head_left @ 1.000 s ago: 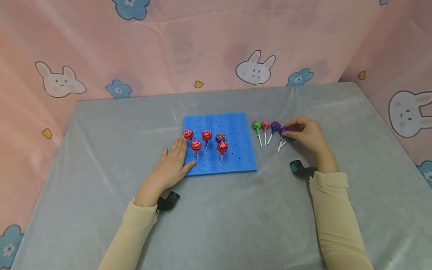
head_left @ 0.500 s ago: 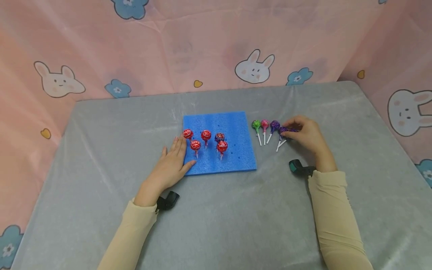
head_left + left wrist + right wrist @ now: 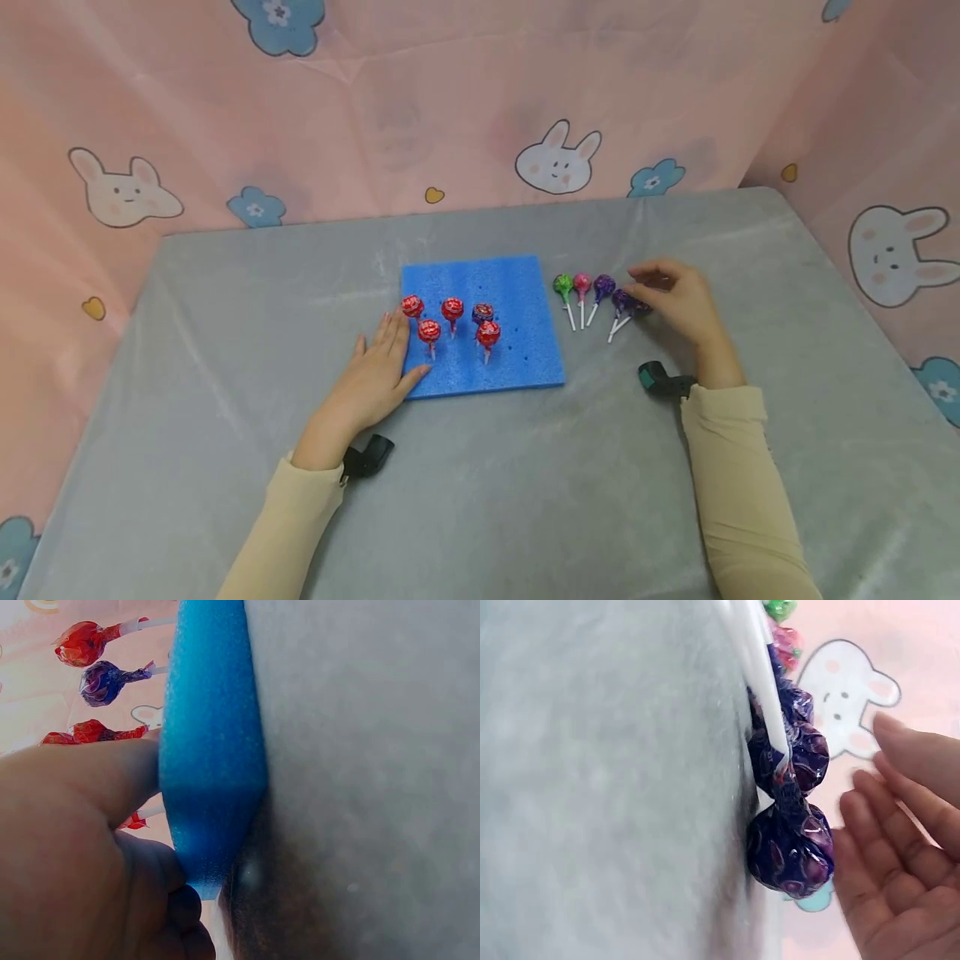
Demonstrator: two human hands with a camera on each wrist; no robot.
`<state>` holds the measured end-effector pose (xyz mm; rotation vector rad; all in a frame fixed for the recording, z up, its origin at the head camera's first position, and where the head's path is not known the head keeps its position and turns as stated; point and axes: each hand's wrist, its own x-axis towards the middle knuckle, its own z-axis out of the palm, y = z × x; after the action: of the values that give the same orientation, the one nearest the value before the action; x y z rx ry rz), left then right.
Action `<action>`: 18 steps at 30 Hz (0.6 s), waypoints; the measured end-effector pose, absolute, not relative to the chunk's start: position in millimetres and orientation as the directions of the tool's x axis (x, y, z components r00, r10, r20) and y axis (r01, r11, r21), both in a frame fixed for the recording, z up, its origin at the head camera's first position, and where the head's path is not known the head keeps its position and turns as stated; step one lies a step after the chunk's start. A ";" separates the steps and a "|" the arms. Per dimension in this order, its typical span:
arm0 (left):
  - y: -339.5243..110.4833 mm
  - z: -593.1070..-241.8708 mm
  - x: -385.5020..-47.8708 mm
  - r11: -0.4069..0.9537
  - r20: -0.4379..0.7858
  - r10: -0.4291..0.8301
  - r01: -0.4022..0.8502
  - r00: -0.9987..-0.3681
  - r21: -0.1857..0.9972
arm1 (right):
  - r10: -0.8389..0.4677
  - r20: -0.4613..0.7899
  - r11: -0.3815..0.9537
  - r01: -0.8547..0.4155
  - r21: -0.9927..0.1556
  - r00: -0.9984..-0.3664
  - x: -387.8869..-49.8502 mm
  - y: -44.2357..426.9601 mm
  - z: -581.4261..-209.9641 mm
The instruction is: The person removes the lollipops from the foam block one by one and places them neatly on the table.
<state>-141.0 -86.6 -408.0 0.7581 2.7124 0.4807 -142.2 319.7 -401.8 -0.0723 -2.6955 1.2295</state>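
Observation:
My left hand (image 3: pixel 371 379) lies with straight fingers along the left edge of a blue foam board (image 3: pixel 517 333), its thumb over the near left corner. Several lollipops stand upright in the board: red ones (image 3: pixel 452 309) and one dark purple-and-red one (image 3: pixel 483 313). My right hand (image 3: pixel 675 304) hovers over the rightmost purple lollipop (image 3: pixel 791 851), thumb and fingers apart and holding nothing. That lollipop lies on the table, its stick crossing that of another purple lollipop (image 3: pixel 621 298).
To their left lie a third purple lollipop (image 3: pixel 603 287), a pink lollipop (image 3: pixel 582 283) and a green lollipop (image 3: pixel 563 286). Small holes dot the board. Grey cloth covers the table (image 3: pixel 480 500); a pink printed curtain (image 3: pixel 420 100) hangs behind.
My right thumb and fingers have come away from the rightmost purple lollipop, leaving it on the table. My left hand stays on the board. The head view has shifted slightly.

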 end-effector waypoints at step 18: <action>-87.9 -409.8 -141.8 0.813 -0.176 0.536 0.449 -0.825 0.372 | -0.106 0.115 0.566 -0.155 -0.809 -0.988 -137.0 255.0 -370.2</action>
<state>-141.8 -87.9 -409.8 0.7566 2.7254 0.4604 -137.0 255.0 -370.2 0.2277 -2.7329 1.4203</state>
